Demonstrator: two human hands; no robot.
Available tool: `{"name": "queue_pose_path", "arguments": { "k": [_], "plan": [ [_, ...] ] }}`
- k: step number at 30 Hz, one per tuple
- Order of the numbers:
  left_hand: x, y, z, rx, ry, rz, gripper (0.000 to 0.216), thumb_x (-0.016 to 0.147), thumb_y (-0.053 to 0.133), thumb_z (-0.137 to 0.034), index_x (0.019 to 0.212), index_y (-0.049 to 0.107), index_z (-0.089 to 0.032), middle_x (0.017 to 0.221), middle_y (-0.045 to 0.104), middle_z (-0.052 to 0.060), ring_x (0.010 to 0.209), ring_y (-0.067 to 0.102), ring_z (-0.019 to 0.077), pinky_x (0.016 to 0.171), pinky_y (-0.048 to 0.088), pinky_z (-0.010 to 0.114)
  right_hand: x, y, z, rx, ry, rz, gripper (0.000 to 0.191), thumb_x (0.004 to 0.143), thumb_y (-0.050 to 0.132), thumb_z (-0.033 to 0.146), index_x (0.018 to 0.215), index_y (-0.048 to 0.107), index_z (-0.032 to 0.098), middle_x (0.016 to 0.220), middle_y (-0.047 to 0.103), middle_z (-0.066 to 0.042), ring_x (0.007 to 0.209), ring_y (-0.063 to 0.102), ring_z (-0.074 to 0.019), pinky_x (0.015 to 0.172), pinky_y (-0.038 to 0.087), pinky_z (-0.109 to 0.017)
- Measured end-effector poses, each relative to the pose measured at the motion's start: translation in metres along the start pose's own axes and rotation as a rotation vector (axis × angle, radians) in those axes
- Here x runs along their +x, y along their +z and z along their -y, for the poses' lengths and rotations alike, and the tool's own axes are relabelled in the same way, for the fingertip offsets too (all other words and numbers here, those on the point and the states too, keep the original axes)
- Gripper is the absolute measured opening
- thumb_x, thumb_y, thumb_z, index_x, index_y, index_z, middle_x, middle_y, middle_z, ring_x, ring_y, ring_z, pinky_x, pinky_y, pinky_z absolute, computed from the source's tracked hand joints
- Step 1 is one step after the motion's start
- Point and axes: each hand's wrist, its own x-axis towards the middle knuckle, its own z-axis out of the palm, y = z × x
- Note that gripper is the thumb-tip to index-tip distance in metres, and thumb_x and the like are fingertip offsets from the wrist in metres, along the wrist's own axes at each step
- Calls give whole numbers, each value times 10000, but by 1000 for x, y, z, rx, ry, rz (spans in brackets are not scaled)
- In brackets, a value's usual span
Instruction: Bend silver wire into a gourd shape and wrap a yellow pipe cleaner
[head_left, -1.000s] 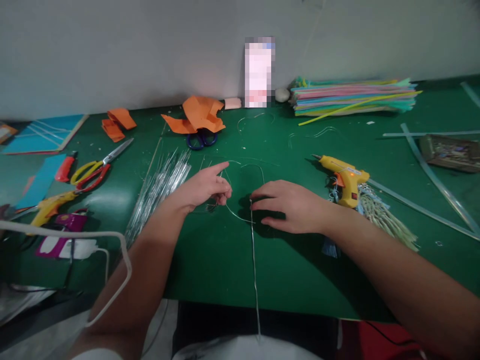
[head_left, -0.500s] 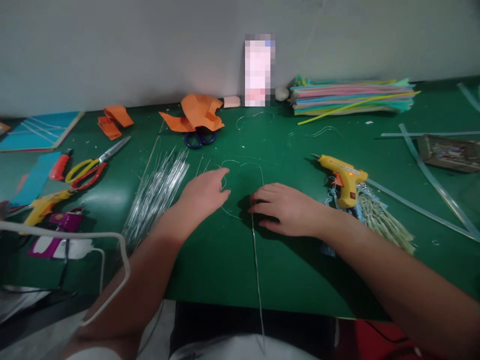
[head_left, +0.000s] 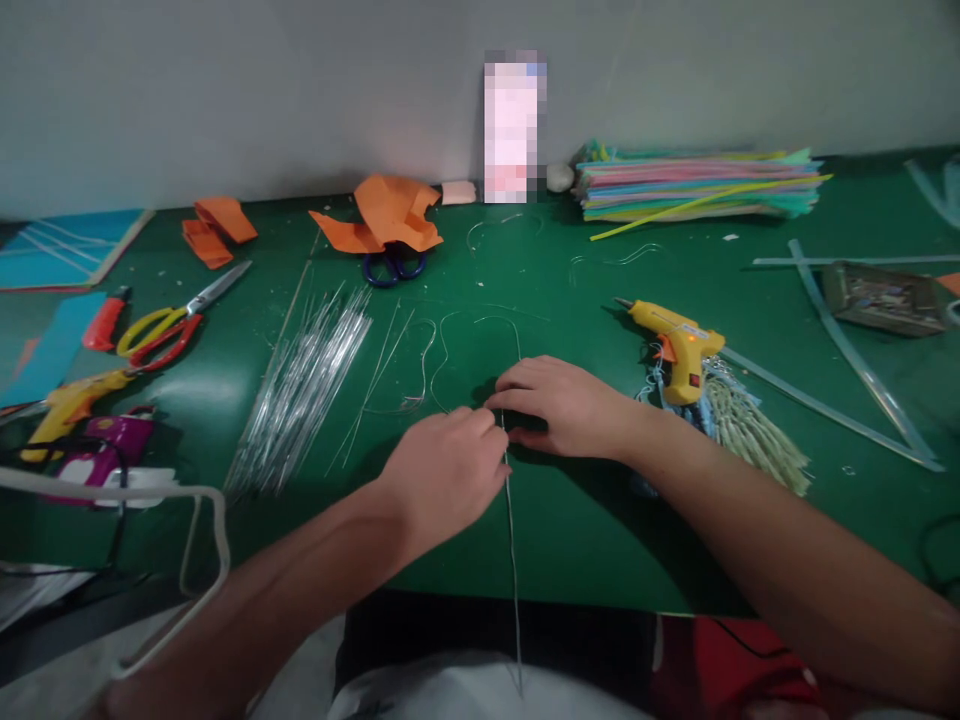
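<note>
A thin silver wire point(head_left: 512, 540) runs from a curved loop on the green table point(head_left: 450, 520) towards me, past the front edge. My left hand point(head_left: 450, 470) is closed, its fingertips pinching that wire just below the loop. My right hand point(head_left: 559, 402) lies knuckles up over the wire right behind it, fingers curled and pressed down on the loop's lower end. The two hands almost touch. A bundle of straight silver wires point(head_left: 300, 390) lies to the left of them.
A yellow glue gun point(head_left: 675, 345) and a straw-coloured tassel point(head_left: 750, 430) lie to the right. Yellow-handled scissors point(head_left: 169, 325), orange paper point(head_left: 390, 220), blue scissors point(head_left: 390, 268) and a stack of coloured straws point(head_left: 697, 185) are further out. A small tray point(head_left: 881, 298) sits far right.
My left hand has pulled back from the loop's upper left towards me and closed on the wire next to my right hand. The right hand has stayed on the wire.
</note>
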Motion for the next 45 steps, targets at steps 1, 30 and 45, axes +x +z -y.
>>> {"name": "queue_pose_path", "arguments": {
  "k": [1,30,45],
  "plan": [
    [2,-2,4,25,-43,-3,157,922,555,-276,929,651,-153,923,629,87,875,601,241,705,469,334,0,1,0,1,-9,-6,329,864,620,297,1165,652,168,1121,651,-124,1029,585,-252,867,454,-415],
    [50,13,99,-111,-128,11,1297,616,704,-754,1571,71,-147,1652,8,166,1514,40,383,1212,148,530,-12,-3,-49,-32,322,63,1042,732,640,701,1544,285,152,1628,190,-144,1502,163,-343,1213,156,-559],
    [123,-23,145,252,-276,-214,285,871,485,-152,1016,730,-145,1033,691,130,943,630,255,805,481,368,-13,-2,-72,-134,387,-64,997,786,571,716,1522,306,98,1606,245,-184,1485,227,-336,1206,226,-527]
  ]
}}
